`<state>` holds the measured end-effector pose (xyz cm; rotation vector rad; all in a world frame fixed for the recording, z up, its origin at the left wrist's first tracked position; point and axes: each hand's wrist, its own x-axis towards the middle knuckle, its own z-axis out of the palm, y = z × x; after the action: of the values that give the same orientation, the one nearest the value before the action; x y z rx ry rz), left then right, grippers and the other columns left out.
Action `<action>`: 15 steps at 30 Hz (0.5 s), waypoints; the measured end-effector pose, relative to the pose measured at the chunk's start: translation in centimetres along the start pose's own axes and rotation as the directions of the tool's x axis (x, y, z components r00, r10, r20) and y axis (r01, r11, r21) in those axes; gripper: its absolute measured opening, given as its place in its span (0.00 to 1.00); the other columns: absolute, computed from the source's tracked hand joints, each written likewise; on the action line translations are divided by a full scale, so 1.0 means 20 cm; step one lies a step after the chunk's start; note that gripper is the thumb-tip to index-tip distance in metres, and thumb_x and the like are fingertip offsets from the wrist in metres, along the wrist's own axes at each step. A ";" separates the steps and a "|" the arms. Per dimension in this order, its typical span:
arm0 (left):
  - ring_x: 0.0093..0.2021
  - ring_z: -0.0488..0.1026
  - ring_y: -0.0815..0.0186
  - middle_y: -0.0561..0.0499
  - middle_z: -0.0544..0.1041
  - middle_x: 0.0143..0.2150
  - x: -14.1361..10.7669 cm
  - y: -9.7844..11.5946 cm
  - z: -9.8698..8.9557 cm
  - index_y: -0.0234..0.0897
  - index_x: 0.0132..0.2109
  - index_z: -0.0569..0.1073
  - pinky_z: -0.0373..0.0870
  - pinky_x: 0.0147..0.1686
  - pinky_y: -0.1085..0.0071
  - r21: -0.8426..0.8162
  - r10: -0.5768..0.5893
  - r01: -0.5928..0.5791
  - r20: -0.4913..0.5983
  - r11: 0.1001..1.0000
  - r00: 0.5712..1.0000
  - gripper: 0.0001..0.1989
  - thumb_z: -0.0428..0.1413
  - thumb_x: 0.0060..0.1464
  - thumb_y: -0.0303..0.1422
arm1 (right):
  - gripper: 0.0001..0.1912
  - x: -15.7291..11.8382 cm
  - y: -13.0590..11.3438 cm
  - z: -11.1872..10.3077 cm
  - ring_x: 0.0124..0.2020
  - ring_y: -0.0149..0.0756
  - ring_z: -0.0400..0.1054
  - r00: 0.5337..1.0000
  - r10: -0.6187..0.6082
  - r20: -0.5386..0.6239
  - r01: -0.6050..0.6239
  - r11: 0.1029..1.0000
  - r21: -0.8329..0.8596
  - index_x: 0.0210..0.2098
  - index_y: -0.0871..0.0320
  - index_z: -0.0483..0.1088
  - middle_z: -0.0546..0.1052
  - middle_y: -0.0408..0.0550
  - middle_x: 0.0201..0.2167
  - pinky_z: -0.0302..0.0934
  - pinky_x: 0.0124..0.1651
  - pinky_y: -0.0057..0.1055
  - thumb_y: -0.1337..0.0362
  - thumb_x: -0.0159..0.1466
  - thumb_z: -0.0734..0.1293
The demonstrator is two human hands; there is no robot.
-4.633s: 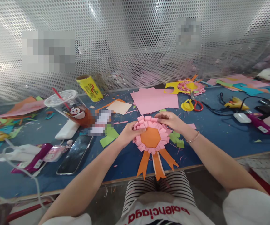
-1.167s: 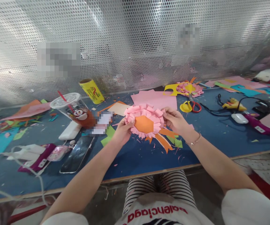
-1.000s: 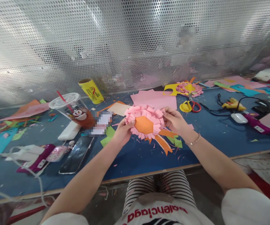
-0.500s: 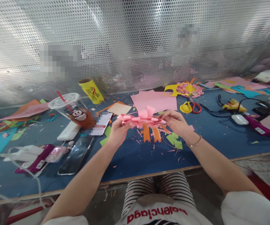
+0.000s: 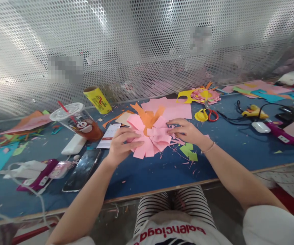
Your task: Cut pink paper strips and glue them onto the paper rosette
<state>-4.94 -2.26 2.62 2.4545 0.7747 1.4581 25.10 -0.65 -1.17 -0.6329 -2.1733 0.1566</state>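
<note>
Between my hands is a pink paper flower (image 5: 150, 144) with broad, flat petal strips. Two orange paper tails (image 5: 148, 115) stick out from its far side. My left hand (image 5: 122, 143) grips the flower's left edge, fingers over the petals and thumb hidden from sight. On the right edge, my right hand (image 5: 187, 133) pinches the petals between fingers and thumb. Sheets of pink paper (image 5: 173, 108) lie just behind the flower. Green paper scraps (image 5: 189, 151) and thin pink clippings are on the blue table (image 5: 162, 177) beneath and beside it.
A drink cup (image 5: 79, 122), a phone (image 5: 82, 170) and a yellow tube (image 5: 97, 99) stand or lie to the left. Scissors (image 5: 213, 115), a yellow tape roll (image 5: 201, 115), another pink paper flower (image 5: 205, 95) and a yellow glue gun (image 5: 255, 111) are to the right. A perforated metal screen (image 5: 147, 51) rises behind.
The flower has turned from nearly edge-on to show a broad pink face. Its orange tails now point away from me instead of toward me. Both hands remain at its sides.
</note>
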 end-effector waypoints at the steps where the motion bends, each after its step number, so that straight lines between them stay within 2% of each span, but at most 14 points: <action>1: 0.37 0.70 0.63 0.54 0.77 0.29 -0.01 -0.01 0.00 0.52 0.25 0.77 0.67 0.42 0.63 -0.021 -0.032 0.033 0.018 0.999 0.999 0.08 0.65 0.38 0.30 | 0.17 0.00 0.01 0.00 0.48 0.36 0.65 1.000 0.001 0.016 -0.001 1.000 -0.006 0.39 0.49 0.73 0.73 0.46 0.46 0.62 0.49 0.43 0.75 0.57 0.61; 3: 0.37 0.71 0.63 0.53 0.77 0.30 -0.04 -0.02 0.01 0.51 0.25 0.77 0.67 0.42 0.63 -0.039 -0.060 0.062 0.033 0.997 0.998 0.08 0.65 0.38 0.29 | 0.17 -0.01 0.02 0.02 0.44 0.35 0.67 0.999 0.004 0.044 -0.004 1.000 -0.008 0.39 0.50 0.73 0.74 0.46 0.42 0.64 0.45 0.40 0.74 0.58 0.60; 5: 0.39 0.71 0.63 0.53 0.77 0.31 -0.06 -0.04 0.02 0.51 0.27 0.78 0.67 0.43 0.64 -0.021 -0.037 0.038 0.058 0.999 0.998 0.09 0.64 0.40 0.28 | 0.16 -0.01 0.02 0.03 0.41 0.34 0.67 0.998 0.018 0.062 -0.018 1.000 -0.008 0.40 0.52 0.73 0.74 0.47 0.39 0.64 0.43 0.38 0.74 0.59 0.59; 9: 0.42 0.71 0.63 0.52 0.78 0.34 -0.08 -0.07 0.06 0.53 0.32 0.78 0.67 0.43 0.64 0.019 0.022 -0.026 0.188 0.999 0.982 0.11 0.61 0.45 0.27 | 0.17 -0.02 0.01 0.06 0.41 0.34 0.67 0.988 0.098 0.116 -0.095 0.995 -0.037 0.39 0.56 0.73 0.74 0.49 0.39 0.62 0.45 0.37 0.76 0.58 0.57; 12: 0.43 0.71 0.62 0.51 0.78 0.37 -0.08 -0.07 0.09 0.53 0.35 0.78 0.66 0.43 0.63 0.018 0.052 -0.062 0.331 0.998 0.942 0.12 0.58 0.47 0.27 | 0.17 -0.03 0.00 0.07 0.41 0.34 0.66 0.963 0.170 0.211 -0.160 0.985 -0.063 0.38 0.58 0.73 0.73 0.49 0.39 0.62 0.45 0.36 0.76 0.57 0.57; 15: 0.42 0.72 0.62 0.50 0.78 0.38 -0.09 -0.08 0.11 0.53 0.37 0.77 0.64 0.43 0.63 0.044 0.141 -0.176 0.431 0.983 0.891 0.15 0.56 0.48 0.25 | 0.15 -0.03 0.00 0.08 0.40 0.34 0.65 0.942 0.207 0.266 -0.195 0.978 -0.070 0.37 0.59 0.73 0.72 0.51 0.39 0.61 0.45 0.35 0.75 0.57 0.58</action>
<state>-4.18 -1.56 -0.46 2.8097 0.5587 0.8811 24.08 -0.83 -2.60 -0.9042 -2.3760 0.3227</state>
